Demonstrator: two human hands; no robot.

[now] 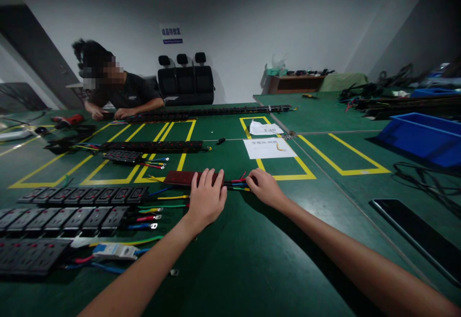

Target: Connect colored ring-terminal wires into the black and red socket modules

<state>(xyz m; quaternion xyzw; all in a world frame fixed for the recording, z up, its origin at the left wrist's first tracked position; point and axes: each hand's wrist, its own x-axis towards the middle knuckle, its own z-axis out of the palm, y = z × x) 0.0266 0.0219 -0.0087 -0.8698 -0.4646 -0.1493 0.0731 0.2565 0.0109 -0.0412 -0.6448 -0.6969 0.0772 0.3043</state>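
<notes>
A dark red strip-shaped module (178, 177) lies on the green table, with coloured wires (237, 183) coming out of its right end. My left hand (207, 193) rests on the right part of this module, palm down, its fingers stretched out and a little apart. To its right, my right hand (263, 187) has its fingers pinched at the wires near their ends. Left of my left arm lie rows of black socket modules (90, 195) with wires and ring terminals on their right ends.
Yellow tape outlines mark the green table (230, 259). A phone (414, 235), black cables and a blue bin (425, 137) are at right. Paper sheets (268, 149) lie ahead. Across the table a person (126, 93) handles a long black strip (223, 111).
</notes>
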